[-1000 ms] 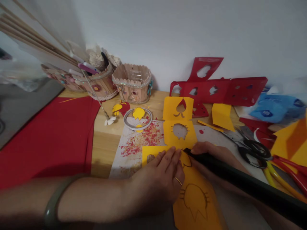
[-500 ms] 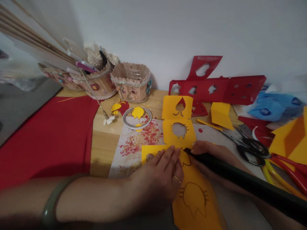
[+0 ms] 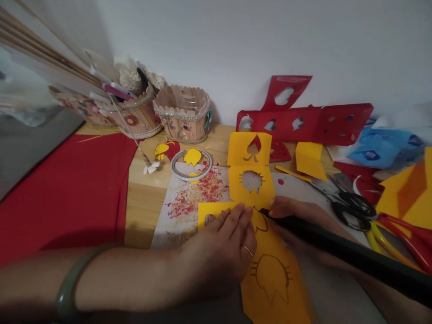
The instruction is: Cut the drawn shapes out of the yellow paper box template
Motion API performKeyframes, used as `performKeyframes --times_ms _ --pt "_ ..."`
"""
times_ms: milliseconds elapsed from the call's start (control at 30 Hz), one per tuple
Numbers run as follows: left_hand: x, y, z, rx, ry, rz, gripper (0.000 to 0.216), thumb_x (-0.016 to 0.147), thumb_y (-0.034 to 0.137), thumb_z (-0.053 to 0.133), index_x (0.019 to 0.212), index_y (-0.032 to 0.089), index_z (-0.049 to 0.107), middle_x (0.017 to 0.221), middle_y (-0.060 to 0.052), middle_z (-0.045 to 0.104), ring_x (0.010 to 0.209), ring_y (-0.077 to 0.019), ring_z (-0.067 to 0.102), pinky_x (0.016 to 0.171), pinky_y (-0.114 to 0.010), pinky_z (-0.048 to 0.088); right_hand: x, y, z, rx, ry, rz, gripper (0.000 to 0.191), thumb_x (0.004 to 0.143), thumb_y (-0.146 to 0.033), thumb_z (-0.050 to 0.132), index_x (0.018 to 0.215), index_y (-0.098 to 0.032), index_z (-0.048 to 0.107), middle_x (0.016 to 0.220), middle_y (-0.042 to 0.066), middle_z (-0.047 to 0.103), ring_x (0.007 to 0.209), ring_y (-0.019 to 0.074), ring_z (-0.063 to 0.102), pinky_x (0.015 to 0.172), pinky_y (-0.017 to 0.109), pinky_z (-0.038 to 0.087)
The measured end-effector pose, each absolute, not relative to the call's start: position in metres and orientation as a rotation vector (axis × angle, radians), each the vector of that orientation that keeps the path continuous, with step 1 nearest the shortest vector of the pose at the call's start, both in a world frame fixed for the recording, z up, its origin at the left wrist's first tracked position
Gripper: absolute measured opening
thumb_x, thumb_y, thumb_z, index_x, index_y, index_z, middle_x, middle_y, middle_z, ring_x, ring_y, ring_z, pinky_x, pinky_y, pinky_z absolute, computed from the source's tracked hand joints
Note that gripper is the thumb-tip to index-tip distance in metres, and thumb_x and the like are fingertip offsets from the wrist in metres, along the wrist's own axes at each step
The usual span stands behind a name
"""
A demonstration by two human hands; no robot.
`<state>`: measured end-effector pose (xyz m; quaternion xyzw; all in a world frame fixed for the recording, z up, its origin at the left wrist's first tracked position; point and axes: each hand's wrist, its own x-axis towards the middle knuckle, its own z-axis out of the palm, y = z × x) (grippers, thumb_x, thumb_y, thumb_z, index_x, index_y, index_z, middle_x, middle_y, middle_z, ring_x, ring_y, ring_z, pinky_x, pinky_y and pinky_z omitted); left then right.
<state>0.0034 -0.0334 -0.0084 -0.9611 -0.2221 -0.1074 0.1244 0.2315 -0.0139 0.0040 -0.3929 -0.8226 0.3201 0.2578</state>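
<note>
My left hand (image 3: 222, 245) lies flat with its fingers stretched over a yellow card sheet (image 3: 290, 247). The sheet has several joined panels, some with cut-out shapes: a spade and a round, whiskered form. Dark pencil-like outlines mark the lower panels, one of them partly under my fingers. In my right hand (image 3: 310, 211) is a long black pen-shaped tool (image 3: 337, 243), its tip touching the card beside my left fingertips. Whether that tip is a blade or a writing point I cannot tell. My other right fingers are mostly hidden behind the tool.
Scissors (image 3: 354, 211) with black handles and red-handled ones (image 3: 405, 238) lie at right. Behind stands cut red card (image 3: 297, 119), near a blue packet (image 3: 384, 146). A tape ring (image 3: 173, 168), wooden baskets (image 3: 184, 119) and red sheets (image 3: 77, 198) occupy the left.
The whole view has shifted slightly. Both hands, the card and the black tool keep nearly the same places relative to one another.
</note>
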Motion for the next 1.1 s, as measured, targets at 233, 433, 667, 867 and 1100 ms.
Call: performKeyframes --times_ms 233,433,667,867,1100 --pt "0.004 -0.034 -0.011 -2.778 -0.662 -0.366 0.033 0.086 0.014 0.042 0.111 0.003 0.059 0.125 -0.021 0.059 0.116 -0.0317 0.058 0.09 -0.038 0.05 0.232 -0.014 0.006 -1.039 -2.291 0.832 0.014 0.082 -0.012 0.051 0.089 -0.024 0.047 0.07 -0.003 0.056 0.057 0.0105 0.052 0.051 0.02 0.045" --pt "0.004 -0.035 -0.011 -2.782 -0.662 -0.373 0.034 0.083 0.015 0.045 0.111 0.002 0.059 0.124 -0.021 0.06 0.116 -0.0321 0.058 0.089 -0.038 0.051 0.233 -0.014 0.005 -1.002 -2.291 0.836 0.017 0.081 -0.012 0.052 0.089 -0.026 0.046 0.07 -0.003 0.055 0.057 0.0113 0.053 0.051 0.02 0.044" --pt "0.004 -0.034 -0.011 -2.774 -0.674 -0.385 0.034 0.085 0.016 0.043 0.111 0.003 0.06 0.124 -0.02 0.06 0.116 -0.0308 0.058 0.089 -0.038 0.051 0.239 -0.017 0.002 -1.012 -2.331 0.843 0.023 0.08 -0.012 0.054 0.094 -0.027 0.044 0.073 -0.003 0.055 0.059 0.0125 0.051 0.054 0.023 0.044" --pt "0.004 -0.035 -0.01 -2.791 -0.675 -0.368 0.034 0.085 0.015 0.042 0.112 0.003 0.059 0.124 -0.02 0.06 0.116 -0.0308 0.058 0.089 -0.037 0.051 0.238 -0.017 -0.001 -0.992 -2.372 0.699 0.022 0.078 -0.013 0.055 0.091 -0.027 0.043 0.07 -0.003 0.051 0.057 0.0124 0.048 0.052 0.024 0.04" --pt "0.004 -0.034 -0.011 -2.797 -0.671 -0.368 0.033 0.085 0.015 0.043 0.111 0.003 0.058 0.125 -0.021 0.059 0.117 -0.0315 0.058 0.089 -0.038 0.05 0.24 -0.019 -0.008 -1.018 -2.356 0.624 0.023 0.076 -0.01 0.054 0.086 -0.027 0.043 0.066 -0.004 0.049 0.053 0.0123 0.045 0.05 0.024 0.038"
